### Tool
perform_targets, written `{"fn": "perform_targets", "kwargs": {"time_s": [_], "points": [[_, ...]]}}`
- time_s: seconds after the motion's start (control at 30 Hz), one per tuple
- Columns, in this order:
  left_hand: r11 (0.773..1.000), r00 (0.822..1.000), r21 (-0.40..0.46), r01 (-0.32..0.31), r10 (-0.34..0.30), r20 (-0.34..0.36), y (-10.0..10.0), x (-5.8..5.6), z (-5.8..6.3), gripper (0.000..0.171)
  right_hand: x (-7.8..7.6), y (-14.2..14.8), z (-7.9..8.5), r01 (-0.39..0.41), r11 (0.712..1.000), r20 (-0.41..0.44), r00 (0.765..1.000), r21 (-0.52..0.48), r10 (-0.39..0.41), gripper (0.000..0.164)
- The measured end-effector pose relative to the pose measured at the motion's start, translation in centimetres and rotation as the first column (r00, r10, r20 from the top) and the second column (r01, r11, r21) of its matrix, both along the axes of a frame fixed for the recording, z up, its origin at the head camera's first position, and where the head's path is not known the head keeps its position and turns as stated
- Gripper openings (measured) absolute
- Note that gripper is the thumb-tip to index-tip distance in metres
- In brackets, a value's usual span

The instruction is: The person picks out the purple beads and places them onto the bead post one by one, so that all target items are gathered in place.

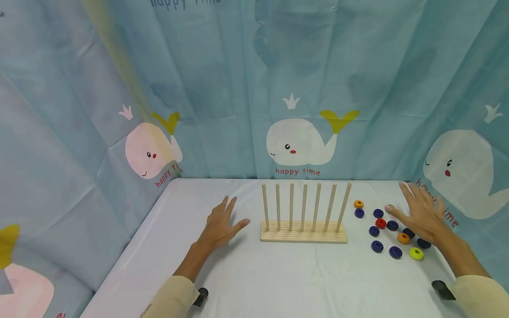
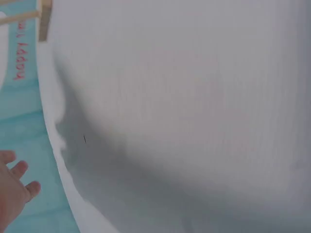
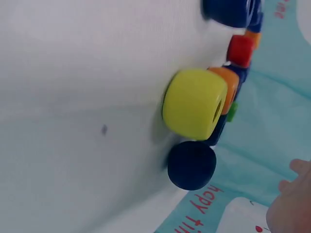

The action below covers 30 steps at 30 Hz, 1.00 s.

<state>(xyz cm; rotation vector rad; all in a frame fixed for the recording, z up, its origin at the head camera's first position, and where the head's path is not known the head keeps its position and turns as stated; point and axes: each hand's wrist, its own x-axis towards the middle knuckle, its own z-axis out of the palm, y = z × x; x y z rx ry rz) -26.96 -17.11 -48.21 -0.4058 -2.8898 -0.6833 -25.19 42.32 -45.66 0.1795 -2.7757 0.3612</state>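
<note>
I seem to be only at the reaching step, with the wooden pegs (image 1: pixel 291 207) bare on their base (image 1: pixel 303 237); taking the yellow bead (image 1: pixel 416 253) would call for lowering my right hand (image 1: pixel 422 214) and pinching. That hand spreads wide near the blue beads (image 1: pixel 395 252), right of the pegs, gripping nothing. My left hand (image 1: pixel 220 225), fingers also spread, holds nothing beside the base.

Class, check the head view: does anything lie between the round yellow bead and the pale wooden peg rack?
Yes: one round dark-blue bead lies just left of the round yellow bead, and a second dark-blue bead lies further left, nearer the pale wooden peg rack.
</note>
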Motion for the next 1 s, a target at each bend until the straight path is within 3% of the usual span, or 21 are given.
{"fn": "perform_targets", "kwargs": {"time_s": [0.17,0.4,0.53,0.67,0.87,1.0], "points": [[0.988,0.997,0.152,0.028,-0.037,0.061,1.4,1.0,-0.1,0.094,1.6,-0.7,0.2,-0.017,0.998,-0.006,1.000,-0.066,0.017,0.105],[0.901,0.989,0.433,0.014,-0.077,0.128,3.4,2.4,-0.1,0.082,3.8,-1.7,0.4,0.021,0.985,0.072,0.997,-0.172,-0.009,0.105],[0.872,0.981,0.490,0.006,-0.100,0.166,4.5,2.8,0.0,0.077,4.8,-2.0,0.4,0.030,0.979,0.100,0.995,-0.201,-0.010,0.103],[0.866,0.969,0.500,0.007,-0.129,0.210,5.3,2.9,-0.1,0.077,5.6,-2.2,0.2,0.038,0.969,0.160,0.987,-0.245,0.002,0.102],[0.852,0.946,0.524,-0.008,-0.163,0.279,6.0,2.8,-0.8,0.084,6.7,-2.7,0.1,0.060,0.955,0.300,0.953,-0.290,0.031,0.098],[0.842,0.942,0.540,-0.001,-0.180,0.283,6.4,2.8,-1.3,0.082,7.3,-3.0,0.1,0.075,0.955,0.353,0.935,-0.288,0.033,0.094]]}}
